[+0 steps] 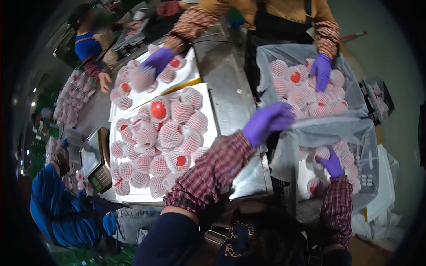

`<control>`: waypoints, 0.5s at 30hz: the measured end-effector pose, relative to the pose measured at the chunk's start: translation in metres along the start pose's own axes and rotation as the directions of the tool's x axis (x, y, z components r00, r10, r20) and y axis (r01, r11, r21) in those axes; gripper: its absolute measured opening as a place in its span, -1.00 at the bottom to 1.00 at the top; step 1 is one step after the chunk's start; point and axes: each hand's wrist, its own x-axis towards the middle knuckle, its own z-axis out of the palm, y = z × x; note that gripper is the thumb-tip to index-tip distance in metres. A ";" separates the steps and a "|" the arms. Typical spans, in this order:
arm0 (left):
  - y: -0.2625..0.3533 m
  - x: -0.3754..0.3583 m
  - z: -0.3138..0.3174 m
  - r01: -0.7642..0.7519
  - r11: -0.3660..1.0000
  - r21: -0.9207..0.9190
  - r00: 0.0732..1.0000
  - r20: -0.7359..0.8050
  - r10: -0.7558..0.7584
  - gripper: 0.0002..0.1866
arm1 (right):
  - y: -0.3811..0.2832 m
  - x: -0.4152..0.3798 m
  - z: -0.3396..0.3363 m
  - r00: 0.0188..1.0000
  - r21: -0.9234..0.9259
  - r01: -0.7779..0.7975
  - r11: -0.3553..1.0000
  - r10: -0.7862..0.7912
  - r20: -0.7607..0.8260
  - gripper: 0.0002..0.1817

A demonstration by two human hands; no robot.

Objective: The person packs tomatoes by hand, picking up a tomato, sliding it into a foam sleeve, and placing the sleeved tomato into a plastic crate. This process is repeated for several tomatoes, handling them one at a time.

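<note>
My left hand (268, 123), in a purple glove, is over the metal table's right edge near the crates. Its fingers stretch out to the right, slightly blurred, with nothing seen in them. My right hand (332, 163), also gloved in purple, is inside the nearer lined crate (290, 177). Its fingers curve around a netted fruit (322, 153). Another red fruit in a foam net (314, 186) lies below that hand, and several more line the crate's right side. To the left of my left arm, a white tray (210, 116) bears a pile of red fruits in foam nets (169, 134).
Across the table, a co-worker's gloved hand (158, 60) is at netted fruit on a second white tray (194, 66); the other hand (321, 71) is in the farther lined crate (264, 60). A scale (98, 177) stands left. Other people work at the left.
</note>
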 end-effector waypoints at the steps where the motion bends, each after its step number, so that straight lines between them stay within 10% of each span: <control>1: -0.019 -0.002 0.021 0.112 0.994 -0.003 0.993 0.044 -0.111 -0.64 | -0.022 -0.016 -0.007 0.994 0.131 0.090 0.987 -0.081 -0.075 -0.44; 5: -0.106 0.010 0.081 0.304 0.947 0.101 0.953 -0.032 -0.302 -0.52 | -0.053 -0.051 0.002 0.918 0.563 0.389 0.729 -0.259 -0.299 -0.46; 7: -0.126 0.024 0.100 0.257 0.954 0.154 0.966 -0.011 -0.258 -0.50 | -0.045 -0.042 0.014 0.867 0.389 0.471 0.792 -0.334 -0.369 -0.47; 9: -0.145 0.037 0.090 0.186 0.981 0.050 0.980 0.060 -0.189 -0.50 | -0.046 -0.043 0.007 0.605 -0.446 0.452 0.772 -0.633 -0.483 -0.53; 12: -0.160 0.040 0.084 0.078 0.976 0.206 0.997 -0.011 -0.077 -0.49 | -0.032 -0.041 0.007 0.711 -0.226 0.397 0.889 -0.454 -0.537 -0.62; 15: -0.165 0.044 0.075 0.153 0.977 0.149 0.986 0.043 -0.161 -0.46 | -0.035 -0.044 -0.004 0.909 0.595 0.348 0.724 -0.107 -0.402 -0.66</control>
